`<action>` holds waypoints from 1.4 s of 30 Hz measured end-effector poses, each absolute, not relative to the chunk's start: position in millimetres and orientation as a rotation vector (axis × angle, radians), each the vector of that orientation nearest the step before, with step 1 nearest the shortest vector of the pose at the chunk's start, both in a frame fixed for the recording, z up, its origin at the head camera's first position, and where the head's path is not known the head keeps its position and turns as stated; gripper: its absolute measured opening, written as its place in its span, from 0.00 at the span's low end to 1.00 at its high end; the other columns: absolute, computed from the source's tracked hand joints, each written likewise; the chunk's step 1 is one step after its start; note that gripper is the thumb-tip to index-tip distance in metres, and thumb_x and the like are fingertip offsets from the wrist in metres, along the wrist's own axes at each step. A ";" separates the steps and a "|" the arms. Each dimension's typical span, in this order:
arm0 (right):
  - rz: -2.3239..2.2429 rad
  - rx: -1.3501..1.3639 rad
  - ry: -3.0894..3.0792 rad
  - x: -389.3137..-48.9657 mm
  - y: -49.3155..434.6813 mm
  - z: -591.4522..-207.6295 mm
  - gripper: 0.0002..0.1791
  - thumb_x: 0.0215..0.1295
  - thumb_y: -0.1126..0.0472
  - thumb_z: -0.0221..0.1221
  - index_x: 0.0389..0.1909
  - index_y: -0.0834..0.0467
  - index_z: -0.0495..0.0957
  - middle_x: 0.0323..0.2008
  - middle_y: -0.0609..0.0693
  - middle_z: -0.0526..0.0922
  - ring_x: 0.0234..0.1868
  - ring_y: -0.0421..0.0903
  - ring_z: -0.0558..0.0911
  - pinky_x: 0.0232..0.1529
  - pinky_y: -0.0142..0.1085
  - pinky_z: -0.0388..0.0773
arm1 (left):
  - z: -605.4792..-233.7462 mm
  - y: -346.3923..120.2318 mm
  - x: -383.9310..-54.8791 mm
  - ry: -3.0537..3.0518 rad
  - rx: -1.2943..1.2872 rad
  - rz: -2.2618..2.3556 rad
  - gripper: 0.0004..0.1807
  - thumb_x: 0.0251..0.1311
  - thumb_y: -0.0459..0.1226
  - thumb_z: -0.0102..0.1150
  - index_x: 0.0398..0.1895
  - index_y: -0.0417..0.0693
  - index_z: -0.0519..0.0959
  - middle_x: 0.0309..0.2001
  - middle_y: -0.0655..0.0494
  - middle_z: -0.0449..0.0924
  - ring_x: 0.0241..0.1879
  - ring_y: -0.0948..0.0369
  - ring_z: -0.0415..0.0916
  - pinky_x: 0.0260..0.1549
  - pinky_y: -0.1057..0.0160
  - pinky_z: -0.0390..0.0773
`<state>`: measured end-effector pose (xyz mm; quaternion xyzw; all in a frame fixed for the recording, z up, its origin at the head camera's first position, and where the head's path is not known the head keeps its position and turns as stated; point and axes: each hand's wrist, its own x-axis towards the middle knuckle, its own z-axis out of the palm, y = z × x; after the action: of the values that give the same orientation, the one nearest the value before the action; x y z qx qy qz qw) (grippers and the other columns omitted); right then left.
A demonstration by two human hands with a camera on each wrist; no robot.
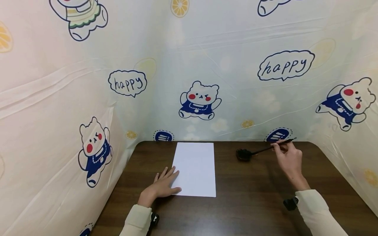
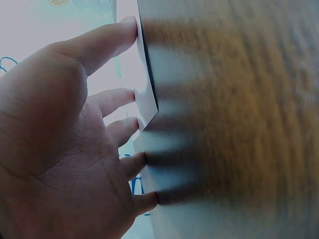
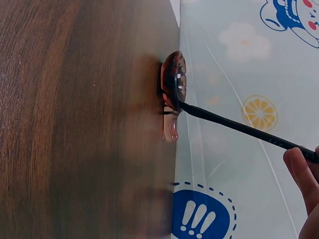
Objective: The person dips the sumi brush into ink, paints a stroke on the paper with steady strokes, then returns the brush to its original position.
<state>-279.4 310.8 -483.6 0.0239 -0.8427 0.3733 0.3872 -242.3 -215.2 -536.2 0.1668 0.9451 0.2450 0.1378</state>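
A white sheet of paper (image 1: 195, 168) lies on the brown table. My left hand (image 1: 162, 185), fingers spread and straight, rests across its left edge; the left wrist view shows the thumb (image 2: 107, 45) and two fingertips at the paper's edge, the other fingertips on the wood. My right hand (image 1: 290, 160) pinches the black handle of a slender brush (image 1: 264, 149), held at a slant. The brush's lower end is at a small dark, glossy ink dish (image 3: 173, 82), reddish-brown in the right wrist view. Bristles are hidden at the dish.
The wooden table (image 1: 236, 209) has rounded far corners. Behind it and along both sides hangs a pale curtain (image 1: 165, 111) printed with bears and orange slices. Each wrist carries a small black device (image 1: 290, 204) by the sleeve.
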 end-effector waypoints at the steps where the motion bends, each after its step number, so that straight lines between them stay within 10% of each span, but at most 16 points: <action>1: 0.953 0.062 -2.143 -279.0 311.1 -483.3 0.08 0.72 0.65 0.66 0.46 0.66 0.82 0.34 0.63 0.92 0.30 0.04 0.71 0.36 0.07 0.65 | -533.4 -214.1 -241.2 2.734 0.475 0.704 0.48 0.67 0.60 0.66 0.84 0.50 0.62 0.87 0.44 0.47 0.86 0.35 0.35 0.75 0.20 0.32; 42: 0.955 0.106 -2.032 -269.2 316.0 -468.7 0.08 0.70 0.67 0.68 0.44 0.69 0.83 0.32 0.65 0.91 0.32 0.06 0.74 0.36 0.07 0.67 | -539.4 -215.8 -242.1 2.743 0.499 0.702 0.49 0.66 0.63 0.64 0.84 0.52 0.62 0.87 0.43 0.47 0.85 0.34 0.34 0.74 0.19 0.32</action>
<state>-269.2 316.0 -468.7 0.0425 -0.8152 0.3831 0.4323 -242.1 -215.8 -539.4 0.1722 0.9456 0.2420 0.1328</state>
